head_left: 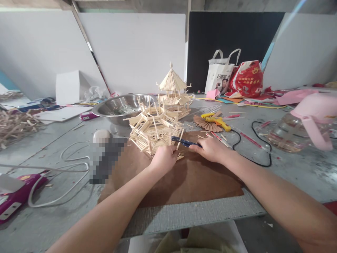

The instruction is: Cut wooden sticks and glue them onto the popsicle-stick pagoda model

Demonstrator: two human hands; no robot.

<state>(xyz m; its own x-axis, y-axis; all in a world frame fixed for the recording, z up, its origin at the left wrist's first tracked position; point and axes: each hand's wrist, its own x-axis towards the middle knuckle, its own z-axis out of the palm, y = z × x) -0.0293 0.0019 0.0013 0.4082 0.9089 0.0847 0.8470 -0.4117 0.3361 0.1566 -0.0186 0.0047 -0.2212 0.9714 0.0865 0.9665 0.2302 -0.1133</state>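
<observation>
Near the front edge of the tabletop, a brown sheet lies beneath the lattice model, presumably to shield the surface. The model, built of pale sticks, sits towards the sheet's far side, directly ahead of me; a pointed-roof tower stands behind it, contact between the two not determinable. My left grip is narrow and appears to pinch the lower end of a wooden stick at the model's right side, likely to steady it. My right grip is wrapped around dark-handled pliers, their nose across that stick.

Labels: the white bag bears large dark Chinese characters, the first reading 好. The red bag carries pale lettering, apparently including 买三金; the remainder is too small to certify. No marking is legible on the pliers.
</observation>
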